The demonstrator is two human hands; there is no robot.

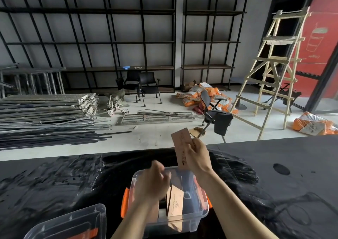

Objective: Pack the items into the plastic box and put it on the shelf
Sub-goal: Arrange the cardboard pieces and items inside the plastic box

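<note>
A clear plastic box (197, 213) with orange latches stands open on the dark table in front of me. Brown flat cardboard packets (175, 202) stand upright inside it. My right hand (198, 156) holds another brown cardboard packet (181, 143) upright above the box's far rim. My left hand (153, 182) hovers over the box's left half, blurred, fingers curled; whether it holds anything is unclear. The clear lid (73, 224) with an orange latch lies at the lower left.
The dark table (292, 165) has a round hole (281, 168) at right. Beyond it: black wall shelves (128, 68), metal bars (45, 121) on the floor, black chairs (215, 114), orange-white sacks (201, 94), a wooden ladder (274, 74).
</note>
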